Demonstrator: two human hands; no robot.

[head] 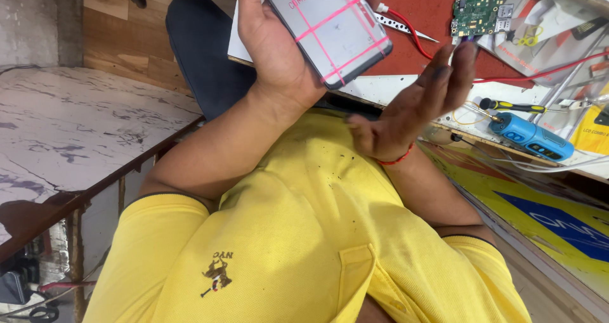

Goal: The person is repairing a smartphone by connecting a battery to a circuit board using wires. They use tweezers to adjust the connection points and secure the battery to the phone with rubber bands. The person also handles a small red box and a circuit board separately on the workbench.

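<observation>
Hands first: the left hand [276, 50] grips a flat phone screen panel [328, 26] from below, fingers curled round its edge, holding it tilted above the lap and in front of the desk [393, 90]. Its grey face carries a grid of pink tape strips and an orange tab at the top corner. The right hand [412, 110] is spread wide, palm up, holding nothing, just beside the panel's lower corner; a red thread circles its wrist. On the desk's red mat [438, 9] lie tweezers [403, 26] and a green circuit board [477, 13]. Further right a blue handheld tool [530, 136] rests near a yellow box [593, 133]; below runs a yellow-and-blue sign [552, 225]
</observation>
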